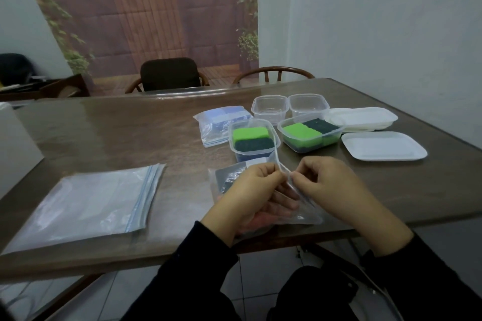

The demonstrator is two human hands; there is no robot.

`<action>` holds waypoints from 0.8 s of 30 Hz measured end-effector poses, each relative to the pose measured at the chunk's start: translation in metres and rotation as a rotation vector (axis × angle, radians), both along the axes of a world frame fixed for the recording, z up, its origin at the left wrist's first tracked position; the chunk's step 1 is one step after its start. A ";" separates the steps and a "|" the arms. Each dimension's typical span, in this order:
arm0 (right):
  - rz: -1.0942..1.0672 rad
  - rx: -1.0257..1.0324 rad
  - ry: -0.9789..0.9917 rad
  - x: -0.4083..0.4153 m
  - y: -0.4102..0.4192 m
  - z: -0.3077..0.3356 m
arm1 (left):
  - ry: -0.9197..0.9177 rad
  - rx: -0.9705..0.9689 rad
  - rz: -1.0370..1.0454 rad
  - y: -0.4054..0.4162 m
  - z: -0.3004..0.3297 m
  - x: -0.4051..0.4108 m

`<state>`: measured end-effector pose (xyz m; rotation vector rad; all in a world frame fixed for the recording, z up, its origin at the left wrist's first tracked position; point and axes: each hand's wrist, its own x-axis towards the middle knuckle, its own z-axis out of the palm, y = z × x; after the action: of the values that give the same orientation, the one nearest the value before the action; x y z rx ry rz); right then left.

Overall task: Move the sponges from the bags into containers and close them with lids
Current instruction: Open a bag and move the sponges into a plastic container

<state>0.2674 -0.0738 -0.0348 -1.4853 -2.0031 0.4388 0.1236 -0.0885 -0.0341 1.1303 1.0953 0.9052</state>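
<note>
My left hand [257, 186] and my right hand [331, 182] both pinch the top edge of a clear zip bag [227, 177] near the table's front edge; a dark sponge shows inside it. Just behind stand two open clear containers [254, 139] [310, 134], each holding green and dark sponges. Two empty clear containers [270, 108] [309, 105] stand farther back. A white lid [383, 148] lies to the right, and a stack of white lids [362, 118] lies behind it. Another zip bag [220, 122] with bluish contents lies left of the containers.
A pile of flat empty zip bags [91, 200] lies at the front left of the brown table [117, 133]. Two chairs [169, 74] [273, 74] stand behind the far edge. A white wall is on the right.
</note>
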 end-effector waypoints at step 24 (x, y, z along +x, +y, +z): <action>0.016 0.119 -0.109 -0.009 0.008 0.011 | -0.064 0.013 0.041 -0.004 -0.003 -0.006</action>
<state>0.2589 -0.0655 -0.0236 -1.4482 -2.0883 0.2448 0.1179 -0.0926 -0.0368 1.0856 1.0647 0.9761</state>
